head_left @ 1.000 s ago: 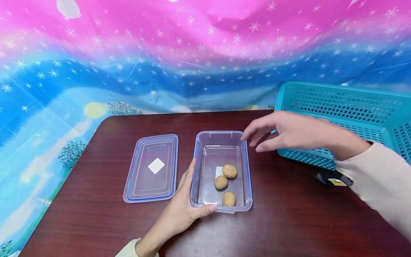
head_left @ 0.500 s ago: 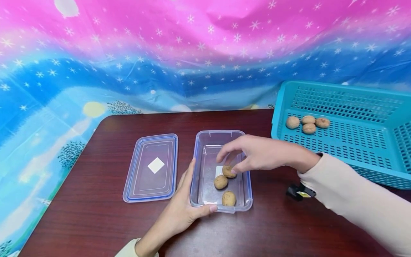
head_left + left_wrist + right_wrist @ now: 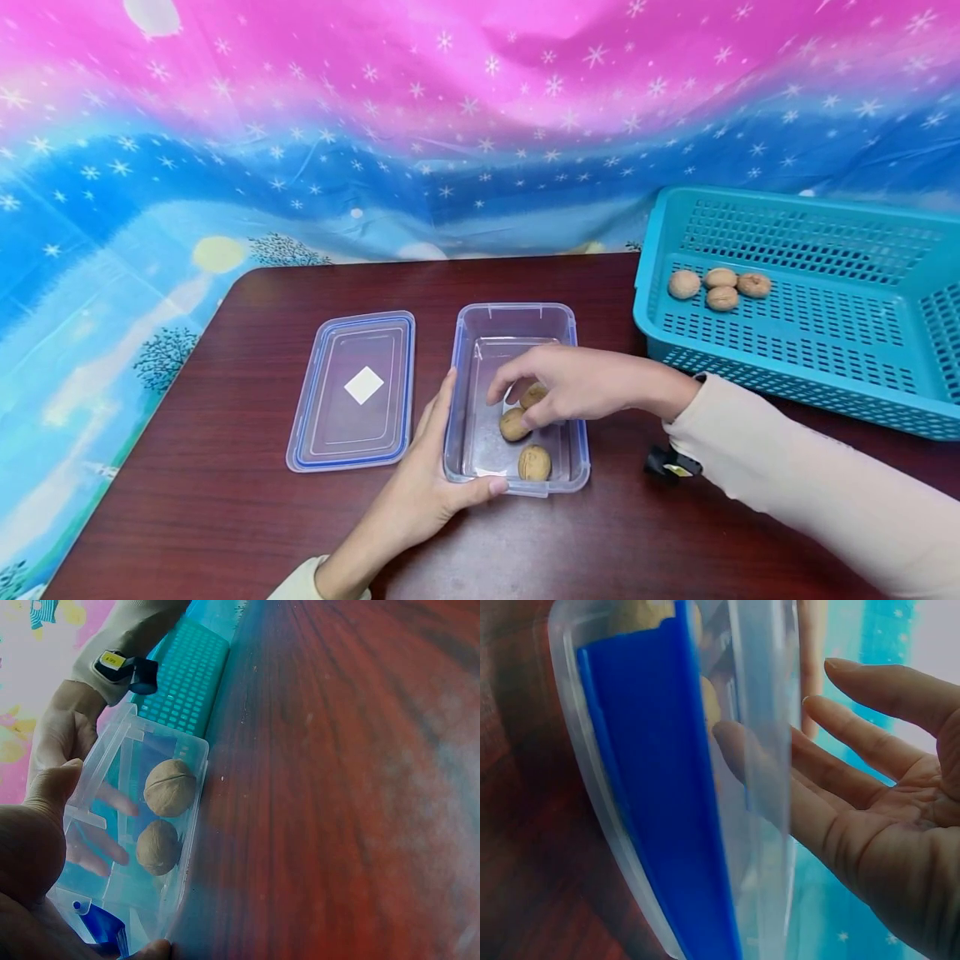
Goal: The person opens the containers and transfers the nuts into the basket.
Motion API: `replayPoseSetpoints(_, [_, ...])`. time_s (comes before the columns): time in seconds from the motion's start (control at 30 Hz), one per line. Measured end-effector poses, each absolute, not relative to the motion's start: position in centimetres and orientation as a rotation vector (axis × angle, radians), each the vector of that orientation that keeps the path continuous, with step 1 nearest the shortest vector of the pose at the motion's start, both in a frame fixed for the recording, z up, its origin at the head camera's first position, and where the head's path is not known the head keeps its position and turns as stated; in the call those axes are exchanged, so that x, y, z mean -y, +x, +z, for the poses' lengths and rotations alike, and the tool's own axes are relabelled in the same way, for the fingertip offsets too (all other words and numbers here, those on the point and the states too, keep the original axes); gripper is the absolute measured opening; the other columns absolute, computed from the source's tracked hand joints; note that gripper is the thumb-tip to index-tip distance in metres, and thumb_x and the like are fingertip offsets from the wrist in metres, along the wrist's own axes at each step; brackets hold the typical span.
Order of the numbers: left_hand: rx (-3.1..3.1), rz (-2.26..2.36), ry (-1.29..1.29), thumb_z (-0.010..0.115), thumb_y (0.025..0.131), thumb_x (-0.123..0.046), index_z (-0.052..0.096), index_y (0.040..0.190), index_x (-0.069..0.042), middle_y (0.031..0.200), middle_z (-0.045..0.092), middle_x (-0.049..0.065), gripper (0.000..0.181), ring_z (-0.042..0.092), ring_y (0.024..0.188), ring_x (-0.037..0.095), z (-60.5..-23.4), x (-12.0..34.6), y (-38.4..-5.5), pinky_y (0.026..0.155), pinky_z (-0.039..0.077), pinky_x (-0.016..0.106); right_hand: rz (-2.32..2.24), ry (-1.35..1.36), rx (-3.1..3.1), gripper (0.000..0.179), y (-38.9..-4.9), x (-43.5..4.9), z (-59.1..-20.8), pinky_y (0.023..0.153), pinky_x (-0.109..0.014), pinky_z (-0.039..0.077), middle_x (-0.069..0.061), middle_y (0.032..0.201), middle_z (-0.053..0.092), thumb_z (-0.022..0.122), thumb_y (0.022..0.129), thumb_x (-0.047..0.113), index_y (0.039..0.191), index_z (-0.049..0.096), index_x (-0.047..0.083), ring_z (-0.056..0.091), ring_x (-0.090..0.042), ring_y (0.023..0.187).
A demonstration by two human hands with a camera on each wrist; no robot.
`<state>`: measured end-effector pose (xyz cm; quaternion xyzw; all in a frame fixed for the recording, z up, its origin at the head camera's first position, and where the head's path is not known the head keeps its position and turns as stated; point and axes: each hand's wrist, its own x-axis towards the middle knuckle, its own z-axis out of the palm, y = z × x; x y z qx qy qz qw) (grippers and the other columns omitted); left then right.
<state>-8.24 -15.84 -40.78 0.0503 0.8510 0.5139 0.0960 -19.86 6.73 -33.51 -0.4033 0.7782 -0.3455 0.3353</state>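
A clear plastic food container (image 3: 517,321) stands lidless mid-table. My left hand (image 3: 420,492) grips its near left corner, thumb over the front rim, fingers along the left side. Inside lie three walnuts: a front walnut (image 3: 534,464), a middle walnut (image 3: 512,427) and a rear walnut (image 3: 533,394) partly hidden by my right hand. That right hand (image 3: 577,383) reaches in over the right rim, thumb tip right at the middle walnut, fingers spread above. In the right wrist view its fingers (image 3: 847,727) look loose and apart behind the container's wall.
The container's lid (image 3: 360,433), with a white diamond label, lies flat to the left. At the back right stands a turquoise basket (image 3: 847,325) holding several walnuts (image 3: 722,299). A patterned cloth (image 3: 450,125) hangs behind the table.
My right hand has moved left and down from beside the basket into the container, from over the rear walnut to the middle one. The left hand has stayed in place.
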Motion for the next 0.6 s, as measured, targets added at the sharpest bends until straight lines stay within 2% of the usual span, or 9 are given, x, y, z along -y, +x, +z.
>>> replayPoseSetpoints(0.13, [-2.522,1.516,0.145,0.095,0.074,-0.036,0.002,0.168,-0.042,0.174,0.018,0.003,0.132,0.021,0.159,0.026,-40.8,15.8,-8.2,0.124,0.022,0.059,-0.902,-1.050,-2.013,0.028,-19.7,-6.3,-34.1,0.099,-0.037,0.055,-0.008,0.120,0.073,0.072,0.095,0.008,0.123,0.072,0.005,0.070,-0.014,0.106])
replayPoseSetpoints(0.43, [-2.532,1.503,0.149,0.095,0.075,-0.038,0.002,0.168,-0.041,0.174,0.019,0.003,0.132,0.022,0.159,0.026,-40.8,15.9,-8.3,0.125,0.023,0.059,-0.882,-1.082,-2.023,0.031,-19.5,-5.6,-35.3,0.108,-0.041,0.051,-0.005,0.123,0.074,0.071,0.093,0.002,0.124,0.072,0.007,0.067,-0.017,0.120])
replayPoseSetpoints(0.6, [-2.537,1.506,0.158,0.094,0.075,-0.038,0.002,0.169,-0.040,0.174,0.020,0.007,0.132,0.023,0.158,0.029,-40.9,16.0,-8.2,0.123,0.023,0.061,-0.911,-1.110,-2.031,0.033,-19.4,-5.1,-35.8,0.110,-0.045,0.050,-0.006,0.123,0.074,0.069,0.090,0.000,0.123,0.073,0.005,0.068,-0.020,0.121])
